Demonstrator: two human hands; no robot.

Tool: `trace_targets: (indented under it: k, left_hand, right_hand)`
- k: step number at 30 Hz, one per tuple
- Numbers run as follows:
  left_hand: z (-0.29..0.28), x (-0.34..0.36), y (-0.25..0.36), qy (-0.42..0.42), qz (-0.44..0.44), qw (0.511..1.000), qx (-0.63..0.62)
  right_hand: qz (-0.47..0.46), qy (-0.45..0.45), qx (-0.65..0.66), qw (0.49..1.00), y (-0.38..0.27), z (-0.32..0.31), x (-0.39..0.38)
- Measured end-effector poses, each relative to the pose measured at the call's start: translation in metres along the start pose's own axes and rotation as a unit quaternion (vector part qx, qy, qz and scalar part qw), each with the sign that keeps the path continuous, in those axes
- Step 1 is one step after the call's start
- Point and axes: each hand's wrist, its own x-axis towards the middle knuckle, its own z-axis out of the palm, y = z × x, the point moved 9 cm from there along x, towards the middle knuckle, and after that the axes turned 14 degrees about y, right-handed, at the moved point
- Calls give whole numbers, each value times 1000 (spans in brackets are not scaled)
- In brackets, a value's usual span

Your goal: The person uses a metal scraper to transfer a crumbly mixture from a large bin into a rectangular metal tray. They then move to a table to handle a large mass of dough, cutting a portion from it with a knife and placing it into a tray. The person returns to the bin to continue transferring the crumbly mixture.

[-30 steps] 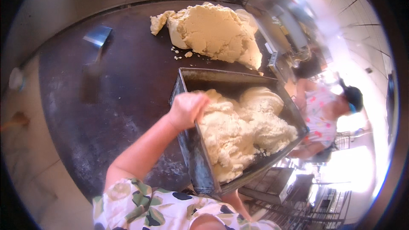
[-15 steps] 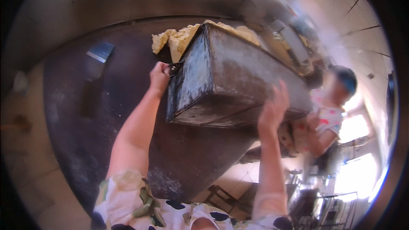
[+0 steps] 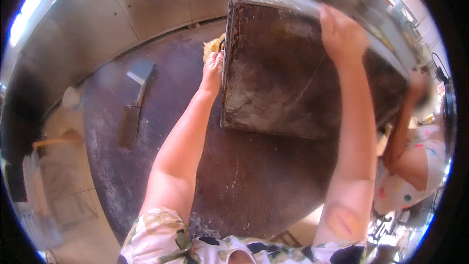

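Note:
A large dark metal box (image 3: pixel 283 68) stands tipped over on the table, its worn, flour-smudged underside facing me. At its left end my left hand (image 3: pixel 212 71) is closed round a black handle. My right hand (image 3: pixel 343 34) lies at the upper edge of the box, slightly blurred, its fingers bent over that edge and partly hidden. Pale yellow dough (image 3: pixel 212 48) shows past the left end, beside my left hand; the box hides the rest.
A scraper with a wide metal blade (image 3: pixel 141 71) and a dark handle lies on the dark table (image 3: pixel 171 102) to the left. At the right, a co-worker in a spotted top (image 3: pixel 410 186) reaches an arm to the far end of the box. Metal panels (image 3: pixel 146 2) stand behind the table.
The box has tipped further away, so its underside now faces me and most dough is hidden. My right hand has risen to its upper edge. The co-worker has come closer to the box.

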Motion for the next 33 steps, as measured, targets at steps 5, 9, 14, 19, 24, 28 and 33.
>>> trace_targets:
  k: [5,9,14,19,24,28,33]
  left_hand:
    - [-47,33,-21,46,80,968,233]
    - [-8,-58,-41,61,52,929,363]
    - [-32,-46,-29,86,3,923,376]
    - [-15,-51,-30,64,6,918,391]
    - [-29,-82,-38,55,-45,927,367]
    - [-64,-124,-39,79,-60,941,324]
    - [-80,-206,-33,71,-80,948,299]
  right_hand:
    - [51,-181,90,978,16,120,34]
    - [53,-372,26,926,58,183,-15]
    - [49,-372,56,925,33,182,-3]
    - [22,-354,18,935,49,165,5]
    - [19,-312,45,949,44,131,-1]
    - [22,-316,62,947,18,74,-10]
    - [-13,-327,73,942,3,4,-27]
